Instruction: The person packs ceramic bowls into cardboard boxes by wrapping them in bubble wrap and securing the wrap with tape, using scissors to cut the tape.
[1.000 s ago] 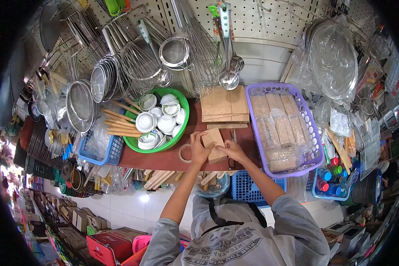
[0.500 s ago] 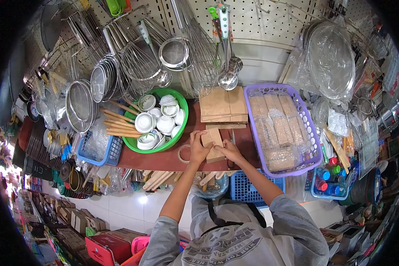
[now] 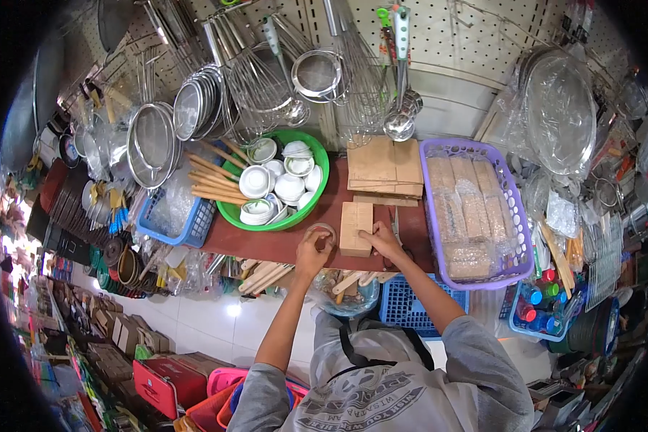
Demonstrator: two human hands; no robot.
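Note:
A small brown cardboard box [image 3: 356, 225] lies on the red-brown tabletop [image 3: 273, 245]. My right hand [image 3: 383, 243] holds its right side, with the thumb on the top face. My left hand [image 3: 314, 253] is closed at the near edge of a roll of tape [image 3: 326, 228], just left of the box; part of the roll is hidden by the fingers. Scissors [image 3: 396, 219] lie to the right of the box, near my right hand. Behind the box is a stack of flat brown cardboard pieces [image 3: 385, 169].
A green basin [image 3: 322, 189] of white bowls and wooden-handled tools stands at left. At right, a purple basket [image 3: 518, 272] holds bubble-wrapped boxes. Strainers, whisks [image 3: 263, 90] and ladles [image 3: 399, 126] hang behind. Blue baskets [image 3: 403, 306] sit below the table edge.
My left hand has let go of the box and moved left onto the tape roll. My right hand stays at the box. The whole view has shifted slightly.

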